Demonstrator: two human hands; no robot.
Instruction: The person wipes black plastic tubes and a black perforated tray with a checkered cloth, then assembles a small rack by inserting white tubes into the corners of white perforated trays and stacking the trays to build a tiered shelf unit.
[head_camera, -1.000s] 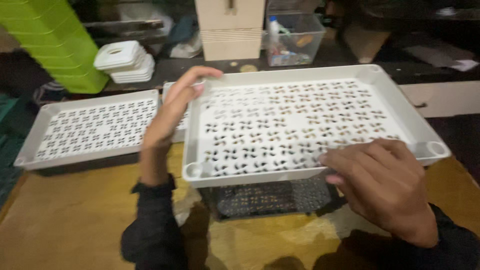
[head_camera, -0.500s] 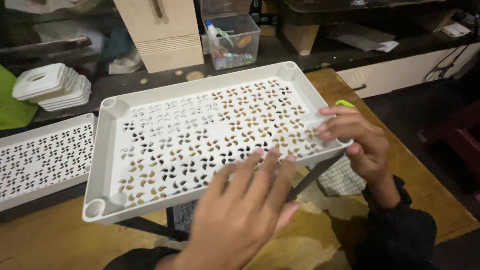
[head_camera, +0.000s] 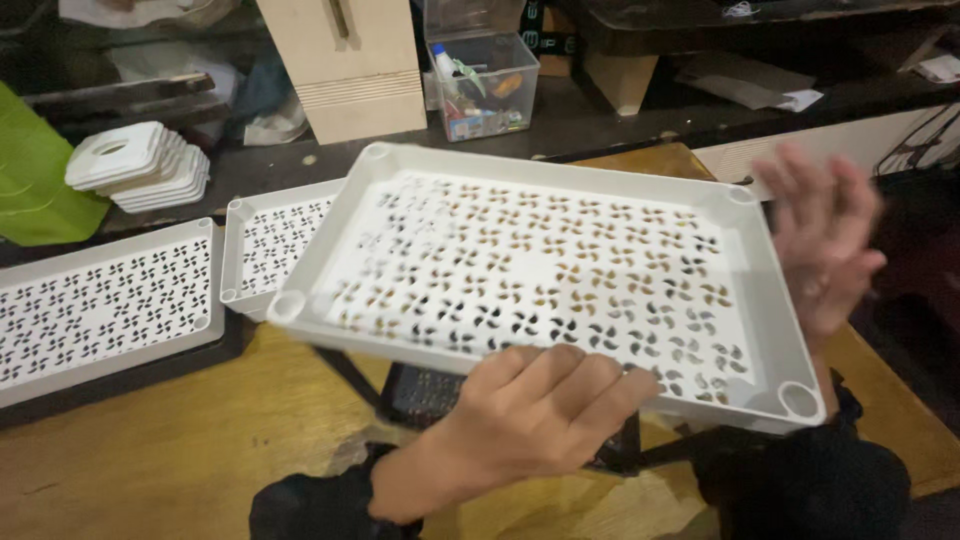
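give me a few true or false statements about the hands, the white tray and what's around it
1. The left hand grips the near edge of the white perforated tray. True.
2. The right hand lies flat in the middle of the tray. False: it is at the tray's right edge, blurred.
3. A clear plastic box of small items stands beyond the tray. True.
4. The tray is full of screws. False: it holds nothing.
5. Two more perforated trays lie to the left. True.
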